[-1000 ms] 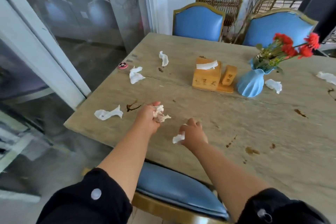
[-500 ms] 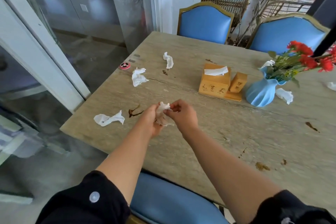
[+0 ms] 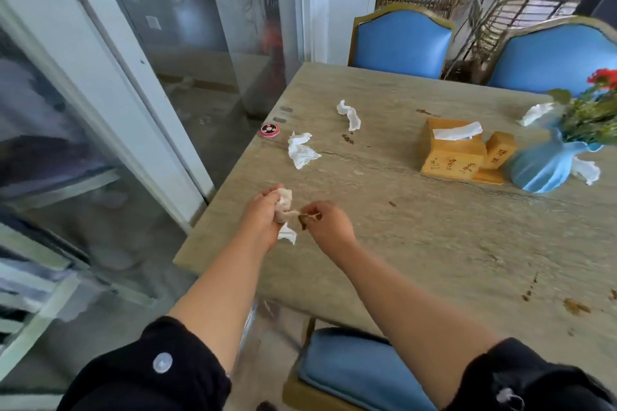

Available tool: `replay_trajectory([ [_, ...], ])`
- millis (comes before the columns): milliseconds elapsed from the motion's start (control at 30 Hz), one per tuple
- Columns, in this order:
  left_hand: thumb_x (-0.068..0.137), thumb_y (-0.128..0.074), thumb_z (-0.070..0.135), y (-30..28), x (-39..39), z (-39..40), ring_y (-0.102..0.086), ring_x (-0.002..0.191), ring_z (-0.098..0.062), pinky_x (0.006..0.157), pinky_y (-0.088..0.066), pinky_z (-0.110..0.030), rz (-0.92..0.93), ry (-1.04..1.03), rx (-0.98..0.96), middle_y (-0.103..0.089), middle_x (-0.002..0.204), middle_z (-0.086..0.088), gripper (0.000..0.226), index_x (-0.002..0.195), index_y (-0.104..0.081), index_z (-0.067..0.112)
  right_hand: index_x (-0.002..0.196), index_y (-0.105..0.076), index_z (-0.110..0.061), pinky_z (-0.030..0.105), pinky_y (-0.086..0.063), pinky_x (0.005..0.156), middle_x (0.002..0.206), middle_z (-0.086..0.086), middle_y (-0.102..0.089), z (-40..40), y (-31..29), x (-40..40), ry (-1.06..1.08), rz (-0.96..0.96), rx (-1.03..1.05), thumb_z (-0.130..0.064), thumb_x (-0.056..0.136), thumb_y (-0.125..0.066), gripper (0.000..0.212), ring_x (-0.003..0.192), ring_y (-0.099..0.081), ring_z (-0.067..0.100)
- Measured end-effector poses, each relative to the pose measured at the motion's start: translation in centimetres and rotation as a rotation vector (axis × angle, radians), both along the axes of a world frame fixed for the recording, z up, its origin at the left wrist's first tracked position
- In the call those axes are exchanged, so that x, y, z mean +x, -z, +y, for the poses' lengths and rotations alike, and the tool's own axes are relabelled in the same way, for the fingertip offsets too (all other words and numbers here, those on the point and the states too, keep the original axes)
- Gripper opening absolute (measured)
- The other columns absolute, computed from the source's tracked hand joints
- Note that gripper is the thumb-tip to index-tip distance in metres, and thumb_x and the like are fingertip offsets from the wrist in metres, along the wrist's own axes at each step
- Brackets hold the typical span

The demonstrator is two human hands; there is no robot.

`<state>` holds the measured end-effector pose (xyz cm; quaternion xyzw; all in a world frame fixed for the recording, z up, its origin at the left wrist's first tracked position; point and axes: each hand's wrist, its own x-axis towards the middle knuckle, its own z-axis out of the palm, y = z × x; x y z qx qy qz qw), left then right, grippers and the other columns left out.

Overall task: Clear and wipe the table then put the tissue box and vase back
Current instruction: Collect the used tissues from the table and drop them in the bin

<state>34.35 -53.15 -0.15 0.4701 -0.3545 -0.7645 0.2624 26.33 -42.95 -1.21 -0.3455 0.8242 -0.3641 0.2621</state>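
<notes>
So, still early days on this one as far as I can judge. The left hand (image 3: 263,213) is curled around a wad of used tissues (image 3: 283,207), holding it just above the counter (image 3: 434,243) near the left edge. The right hand (image 3: 329,227) is right beside it, fingertips pinched on something small next to the wad's tail; too blurry to say whether it's a tissue scrap or just the end of the wad. A white bit of tissue (image 3: 287,234) pokes out below the left hand.

What's left looks like most of the job. Two crumpled tissues sit further along the left side: one (image 3: 301,151) near the left edge next to a little red round thing (image 3: 269,130), and another (image 3: 349,114) closer to the far edge. There's one more (image 3: 586,170) tucked against the vase (image 3: 541,170) on its right, and another white piece (image 3: 536,113) behind it.

The tissue box (image 3: 452,152) and the blue vase with red flowers are both on the counter, side by side toward the far right, with a smaller wooden holder (image 3: 499,150) between them. They'll need lifting off before any wiping happens. And wiping clearly hasn't started: brown stains and crumbs show near the box, mid-counter, and along the near right edge (image 3: 576,307).
</notes>
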Motion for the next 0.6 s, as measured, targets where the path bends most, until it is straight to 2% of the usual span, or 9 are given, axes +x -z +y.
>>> replay_trajectory([
  [67, 0.096, -0.044, 0.004, -0.1, 1.5, -1.7, -0.055, 0.048, -0.012, 0.037, -0.043, -0.017, 0.02, 0.005, 0.011, -0.056, 0.082, -0.009, 0.016, 0.097, -0.057, 0.013, 0.119, -0.065, -0.012, 0.025, -0.032, 0.103, 0.128, 0.009, -0.059, -1.8, 0.4, 1.5, -0.224, 0.167, 0.127, -0.011, 0.089, -0.056, 0.032, 0.119, -0.053, 0.026],
  [100, 0.096, -0.044, 0.004, 0.0, 2.3, -2.6, -0.055, 0.043, -0.009, 0.037, -0.041, -0.016, 0.009, 0.014, 0.01, -0.055, 0.081, -0.008, 0.015, 0.096, -0.057, 0.013, 0.124, -0.061, -0.013, 0.029, -0.027, 0.109, 0.134, 0.008, -0.054, -2.5, 0.3, 2.2, -0.328, 0.248, 0.175, -0.013, 0.09, -0.056, 0.035, 0.125, -0.048, 0.026],
  [167, 0.097, -0.044, 0.007, 0.2, 3.6, -3.7, -0.054, 0.041, -0.008, 0.044, -0.043, -0.018, -0.029, 0.044, 0.016, -0.056, 0.081, -0.006, 0.016, 0.093, -0.056, 0.016, 0.135, -0.051, -0.016, 0.029, -0.022, 0.109, 0.14, 0.007, -0.047, -3.3, 0.1, 3.3, -0.489, 0.394, 0.23, -0.018, 0.092, -0.055, 0.044, 0.13, -0.04, 0.025],
  [233, 0.097, -0.042, 0.009, 0.5, 5.1, -4.9, -0.051, 0.051, -0.011, 0.053, -0.044, -0.023, -0.064, 0.094, 0.028, -0.057, 0.083, -0.005, 0.018, 0.092, -0.056, 0.019, 0.139, -0.046, -0.025, 0.03, -0.023, 0.107, 0.14, 0.006, -0.044, -3.9, 0.6, 4.7, -0.555, 0.451, 0.267, -0.023, 0.091, -0.056, 0.05, 0.128, -0.036, 0.027],
  [333, 0.098, -0.039, 0.009, 0.7, 6.6, -5.8, -0.046, 0.06, -0.012, 0.039, -0.038, -0.016, -0.081, 0.136, 0.027, -0.056, 0.085, -0.003, 0.021, 0.096, -0.056, 0.021, 0.127, -0.057, -0.037, 0.036, -0.035, 0.105, 0.136, 0.003, -0.04, -4.6, 1.9, 6.5, -0.545, 0.437, 0.322, -0.031, 0.087, -0.063, 0.041, 0.124, -0.033, 0.028],
  [367, 0.099, -0.038, 0.007, 0.8, 6.7, -6.1, -0.048, 0.063, -0.013, 0.039, -0.039, -0.016, -0.082, 0.144, 0.017, -0.056, 0.087, -0.004, 0.021, 0.099, -0.055, 0.02, 0.122, -0.062, -0.035, 0.037, -0.038, 0.103, 0.133, 0.003, -0.041, -5.0, 2.4, 6.8, -0.545, 0.452, 0.335, -0.03, 0.087, -0.064, 0.035, 0.123, -0.034, 0.028],
  [433, 0.098, -0.037, 0.005, 1.1, 6.6, -6.5, -0.051, 0.068, -0.016, 0.049, -0.041, -0.025, -0.086, 0.159, -0.009, -0.057, 0.094, -0.007, 0.025, 0.098, -0.057, 0.021, 0.113, -0.067, -0.024, 0.036, -0.042, 0.098, 0.126, 0.004, -0.048, -5.8, 3.2, 7.1, -0.548, 0.501, 0.347, -0.021, 0.089, -0.061, 0.025, 0.118, -0.042, 0.028],
  [500, 0.097, -0.035, 0.002, 1.4, 6.3, -6.8, -0.05, 0.069, -0.016, 0.054, -0.038, -0.027, -0.088, 0.177, -0.031, -0.057, 0.099, -0.008, 0.03, 0.096, -0.058, 0.022, 0.11, -0.068, -0.015, 0.033, -0.043, 0.093, 0.12, 0.007, -0.055, -6.5, 3.6, 7.0, -0.499, 0.51, 0.352, -0.008, 0.09, -0.055, 0.025, 0.112, -0.051, 0.029],
  [600, 0.095, -0.035, 0.0, 1.7, 5.6, -7.0, -0.049, 0.065, -0.014, 0.047, -0.036, -0.023, -0.091, 0.207, -0.05, -0.058, 0.091, -0.005, 0.032, 0.097, -0.057, 0.022, 0.1, -0.071, -0.01, 0.023, -0.043, 0.081, 0.109, 0.009, -0.065, -6.6, 3.5, 5.8, -0.217, 0.286, 0.179, -0.001, 0.085, -0.054, 0.025, 0.097, -0.061, 0.026],
])
